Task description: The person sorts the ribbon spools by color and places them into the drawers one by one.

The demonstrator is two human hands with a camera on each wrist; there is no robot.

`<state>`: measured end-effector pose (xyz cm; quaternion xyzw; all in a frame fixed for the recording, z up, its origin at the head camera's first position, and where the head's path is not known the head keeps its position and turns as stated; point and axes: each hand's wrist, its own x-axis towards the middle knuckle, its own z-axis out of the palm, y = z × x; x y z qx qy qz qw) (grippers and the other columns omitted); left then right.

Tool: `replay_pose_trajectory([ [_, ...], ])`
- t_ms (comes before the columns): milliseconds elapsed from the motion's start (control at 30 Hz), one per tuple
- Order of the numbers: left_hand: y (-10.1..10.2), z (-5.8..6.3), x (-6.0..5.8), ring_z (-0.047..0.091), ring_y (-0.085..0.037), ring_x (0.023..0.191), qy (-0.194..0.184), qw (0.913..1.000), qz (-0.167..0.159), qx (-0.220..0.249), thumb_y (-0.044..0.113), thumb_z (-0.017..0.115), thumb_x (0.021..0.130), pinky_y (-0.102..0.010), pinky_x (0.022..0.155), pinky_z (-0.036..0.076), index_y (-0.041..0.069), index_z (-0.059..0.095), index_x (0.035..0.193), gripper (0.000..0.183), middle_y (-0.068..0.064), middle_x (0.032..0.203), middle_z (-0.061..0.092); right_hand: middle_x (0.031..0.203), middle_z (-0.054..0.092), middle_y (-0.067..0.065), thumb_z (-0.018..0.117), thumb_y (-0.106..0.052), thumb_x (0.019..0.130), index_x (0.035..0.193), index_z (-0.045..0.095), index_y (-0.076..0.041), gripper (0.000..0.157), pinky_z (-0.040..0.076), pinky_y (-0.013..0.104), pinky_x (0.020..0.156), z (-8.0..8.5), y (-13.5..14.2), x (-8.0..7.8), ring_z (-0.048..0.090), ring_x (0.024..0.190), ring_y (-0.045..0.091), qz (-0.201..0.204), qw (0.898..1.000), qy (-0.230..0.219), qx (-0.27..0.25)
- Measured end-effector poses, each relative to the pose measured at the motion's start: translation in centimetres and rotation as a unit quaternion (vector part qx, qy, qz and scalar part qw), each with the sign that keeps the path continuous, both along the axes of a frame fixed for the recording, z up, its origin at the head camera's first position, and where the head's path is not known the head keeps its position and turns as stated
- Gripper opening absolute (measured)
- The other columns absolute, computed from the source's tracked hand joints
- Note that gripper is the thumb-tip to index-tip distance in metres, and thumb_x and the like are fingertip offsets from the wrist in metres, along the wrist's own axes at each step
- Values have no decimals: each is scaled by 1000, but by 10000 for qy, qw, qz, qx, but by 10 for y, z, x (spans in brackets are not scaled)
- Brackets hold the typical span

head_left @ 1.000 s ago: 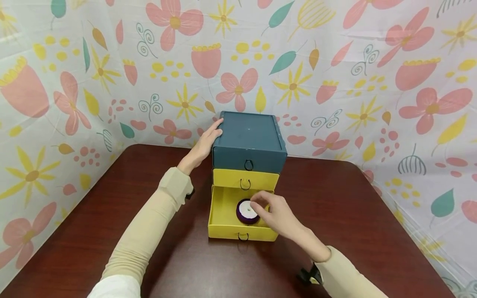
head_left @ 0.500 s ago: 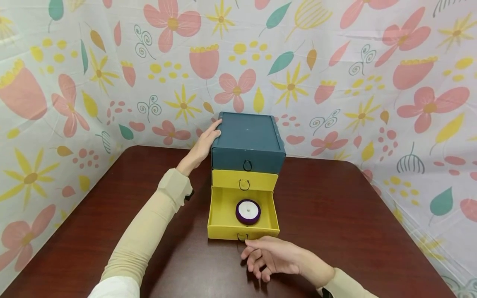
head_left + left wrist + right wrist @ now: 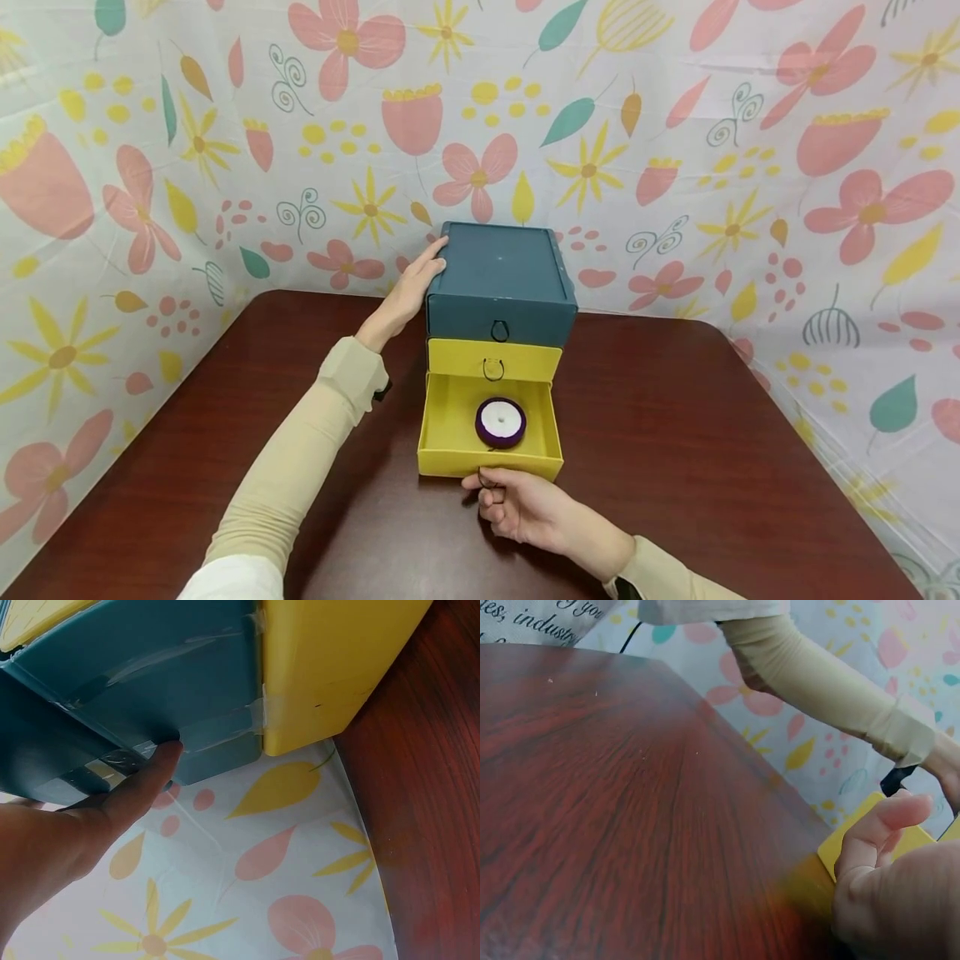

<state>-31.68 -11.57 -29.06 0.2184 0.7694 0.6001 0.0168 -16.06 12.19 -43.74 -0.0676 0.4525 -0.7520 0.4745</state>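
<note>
A small drawer cabinet (image 3: 501, 262) with a dark blue top stands on the table. Its lowest yellow drawer (image 3: 450, 462) is pulled out. Inside lies a spool of purple ribbon (image 3: 501, 422) with a white face. At the drawer's front, my right hand (image 3: 532, 510) has its fingers curled at the black loop handle (image 3: 487, 478), which crosses the index finger. My left hand (image 3: 408, 292) rests against the cabinet's upper left side, fingers straight. In the left wrist view, a fingertip of the left hand (image 3: 112, 814) presses the blue wall, which has clear tape on it.
A yellow drawer front (image 3: 495, 361) and a blue one (image 3: 498, 321) sit closed above, each with a black loop. The dark red wooden table (image 3: 360, 533) extends around the cabinet. Behind hangs a flowered cloth (image 3: 660, 125).
My right hand has left the ribbon spool inside the drawer, come down in front of it, and curled its fingers at the loop handle. My left hand keeps its place.
</note>
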Motion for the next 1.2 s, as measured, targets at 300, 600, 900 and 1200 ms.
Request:
replay_pose_trajectory([
  [300,0,2,3,4,-24,152,29,10000,50,-38,31,30,106,-52,121,8,20,12,157,56,-2,165,4,67,58,-13,33,-22,106,91,61,-16,33,35,11,48,-2,-3,-2,50,54,-3,-238,9991,342,87],
  [600,1,12,10,5,-26,152,22,9999,95,-74,27,30,106,-52,121,9,17,14,157,55,-5,164,6,65,57,-13,34,-22,106,89,60,-16,32,37,11,48,-1,-4,-10,50,53,-3,-295,9989,327,189],
  [900,2,12,10,4,-25,152,-6,9998,144,-163,29,30,106,-53,121,9,19,13,157,55,-3,165,4,65,57,-13,32,-20,106,89,60,-15,34,36,11,46,0,-5,-22,49,52,-3,-329,9985,429,86],
  [1200,2,9,9,5,-25,152,-12,9998,147,-162,29,30,106,-53,121,10,19,13,157,55,-3,165,5,64,57,-11,31,-19,106,87,61,-14,36,36,12,46,0,-7,-33,48,51,-1,-466,9981,386,114],
])
